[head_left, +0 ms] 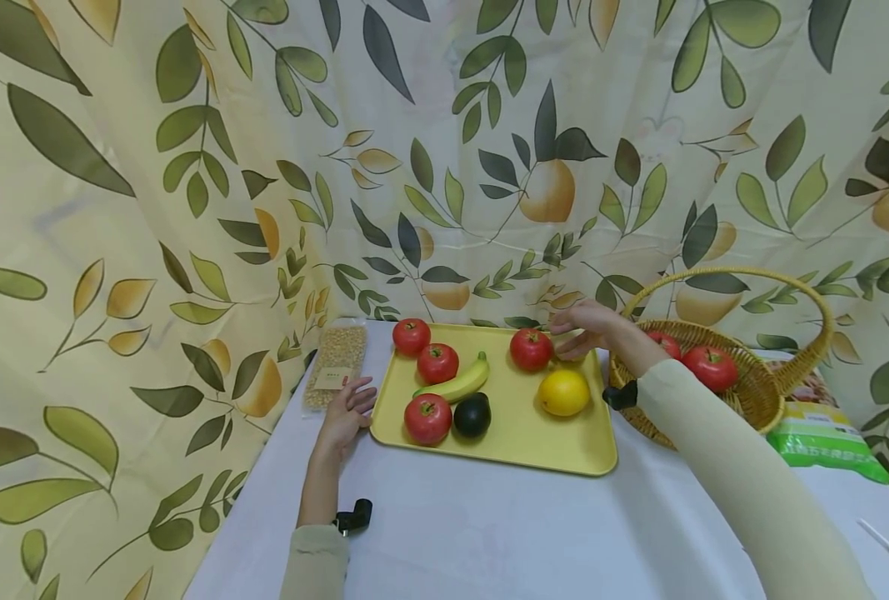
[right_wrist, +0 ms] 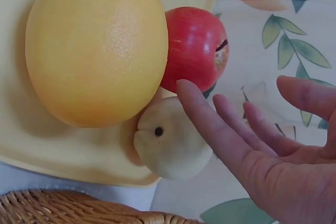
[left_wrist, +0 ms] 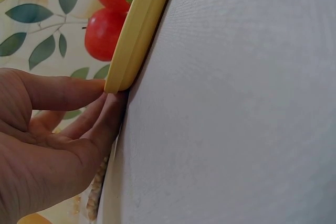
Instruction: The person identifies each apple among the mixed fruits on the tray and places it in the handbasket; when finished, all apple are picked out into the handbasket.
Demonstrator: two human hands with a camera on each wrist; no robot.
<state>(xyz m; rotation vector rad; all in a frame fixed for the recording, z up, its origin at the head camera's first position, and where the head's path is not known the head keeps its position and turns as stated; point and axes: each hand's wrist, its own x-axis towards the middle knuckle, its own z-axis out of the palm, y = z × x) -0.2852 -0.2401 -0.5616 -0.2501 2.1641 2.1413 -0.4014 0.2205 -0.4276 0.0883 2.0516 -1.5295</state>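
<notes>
A yellow tray [head_left: 534,454] on the white table holds several red apples [head_left: 531,350], a banana [head_left: 455,386], a dark avocado [head_left: 472,415] and a smooth yellow oval fruit [head_left: 564,392]. My left hand [head_left: 345,414] is at the tray's left side, its thumb touching the rim [left_wrist: 126,51] and its fingers low against the edge. Over the tray's back right corner hovers my right hand [head_left: 588,327], fingers extended and holding nothing. Just under its index finger, in the right wrist view, sits a pale round fruit [right_wrist: 170,137] with a dark dot, beside a red apple [right_wrist: 194,45].
Right of the tray stands a wicker basket [head_left: 770,392] with a tall handle and red apples [head_left: 710,368] inside. Behind it lies a green and white package [head_left: 826,442]. A clear bag of pale beans [head_left: 337,358] is left of the tray. A patterned curtain [head_left: 444,167] hangs behind.
</notes>
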